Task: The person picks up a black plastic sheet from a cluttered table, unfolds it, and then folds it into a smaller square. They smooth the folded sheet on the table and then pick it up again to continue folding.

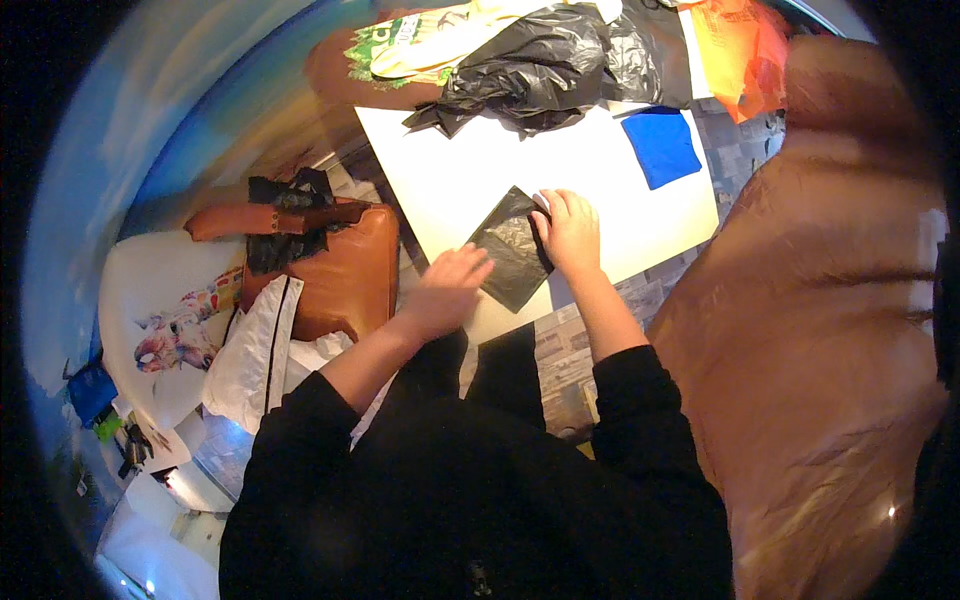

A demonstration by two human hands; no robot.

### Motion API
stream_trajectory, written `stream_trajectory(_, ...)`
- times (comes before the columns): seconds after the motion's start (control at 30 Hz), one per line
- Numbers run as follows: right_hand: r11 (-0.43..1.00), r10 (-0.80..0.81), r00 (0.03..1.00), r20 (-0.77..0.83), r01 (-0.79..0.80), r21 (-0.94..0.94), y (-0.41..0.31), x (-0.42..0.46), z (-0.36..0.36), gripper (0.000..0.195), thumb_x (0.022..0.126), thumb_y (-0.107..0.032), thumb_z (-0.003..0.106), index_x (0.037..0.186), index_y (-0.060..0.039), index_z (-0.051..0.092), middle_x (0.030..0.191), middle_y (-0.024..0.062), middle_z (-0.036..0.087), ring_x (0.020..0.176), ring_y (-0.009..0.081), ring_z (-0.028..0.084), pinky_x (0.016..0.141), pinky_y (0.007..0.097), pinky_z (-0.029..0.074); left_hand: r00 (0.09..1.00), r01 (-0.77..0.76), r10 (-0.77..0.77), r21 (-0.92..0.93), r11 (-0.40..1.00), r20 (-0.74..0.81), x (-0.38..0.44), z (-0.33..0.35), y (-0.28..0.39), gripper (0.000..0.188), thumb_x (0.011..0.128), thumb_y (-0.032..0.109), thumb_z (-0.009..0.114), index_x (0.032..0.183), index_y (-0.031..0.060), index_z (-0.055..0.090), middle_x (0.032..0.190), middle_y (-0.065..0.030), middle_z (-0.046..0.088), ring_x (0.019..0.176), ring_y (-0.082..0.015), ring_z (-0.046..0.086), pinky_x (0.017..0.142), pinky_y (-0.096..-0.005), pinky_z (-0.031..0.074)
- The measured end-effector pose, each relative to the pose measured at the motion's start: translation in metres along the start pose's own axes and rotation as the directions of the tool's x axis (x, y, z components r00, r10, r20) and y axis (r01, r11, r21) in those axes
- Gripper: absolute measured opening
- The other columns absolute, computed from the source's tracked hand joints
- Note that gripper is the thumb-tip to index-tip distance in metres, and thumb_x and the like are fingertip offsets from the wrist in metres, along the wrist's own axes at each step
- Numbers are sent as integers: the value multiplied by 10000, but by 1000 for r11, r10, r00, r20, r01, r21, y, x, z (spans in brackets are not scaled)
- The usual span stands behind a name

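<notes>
On the white tabletop a black plastic bag (514, 244), folded into a flat, roughly square shape, lies with one corner towards me. My left hand (450, 289), slightly blurred, is over its left corner with the fingers extended; whether it presses on the bag I cannot tell. At the bag's right edge rests my right hand (568, 225), its fingers bent and the fingertips at the plastic. Part of that edge is hidden by the right hand. A folded blue plastic bag or cloth (661, 148) lies farther back on the right.
Crumpled black plastic bags (532, 64) heap along the table's far side, with an orange bag (739, 52) at the back right. A brown leather seat (352, 270) stands left of the table (465, 150); a giraffe-print cushion (172, 315) lies beyond it. Brown upholstery (810, 315) fills the right side.
</notes>
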State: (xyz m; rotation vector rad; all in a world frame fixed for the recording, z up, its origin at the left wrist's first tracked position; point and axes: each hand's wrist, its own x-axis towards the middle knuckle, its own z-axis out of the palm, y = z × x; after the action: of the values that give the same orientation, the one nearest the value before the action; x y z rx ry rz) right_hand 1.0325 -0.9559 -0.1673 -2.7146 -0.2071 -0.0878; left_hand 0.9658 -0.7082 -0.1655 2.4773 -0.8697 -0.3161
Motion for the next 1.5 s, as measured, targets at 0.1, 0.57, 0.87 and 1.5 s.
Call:
stream_trajectory(0.1,993,9,998,-54,-2,120,-27,-21,10,374,865,-83,633,1225,8,596,1226,230,614,1162,418,574,979,498,455,994,-43,48,-52,998,99,-5,8,10,669,822,259,740,1393,4,500,1550,-194,387,1460,-363,337,1191,-521,276)
stream_trajectory(0.57,987,154,980,123,-147,-69,-44,-84,52,667,931,-421,568,1470,-40,469,1550,164,433,1460,347,362,1171,627,229,977,54,-90,184,981,194,-5,48,6,838,877,510,633,1504,34,345,1617,-203,237,1504,-369,216,1231,-514,153)
stream_trajectory(0.87,969,93,942,322,-160,189,-26,-41,-5,671,842,-288,666,1416,3,474,1496,221,455,1425,375,388,1160,569,280,983,44,-75,185,982,167,-13,61,0,894,853,535,655,1540,66,327,1630,-192,227,1516,-375,188,1244,-510,117)
stream_trajectory(1.5,915,-393,856,336,400,51,-12,-16,40,663,913,-560,596,1471,-214,497,1562,26,434,1471,248,347,1191,563,252,874,142,-249,271,952,418,5,33,19,833,918,564,537,1567,92,312,1663,-135,190,1556,-282,110,1260,-458,62)
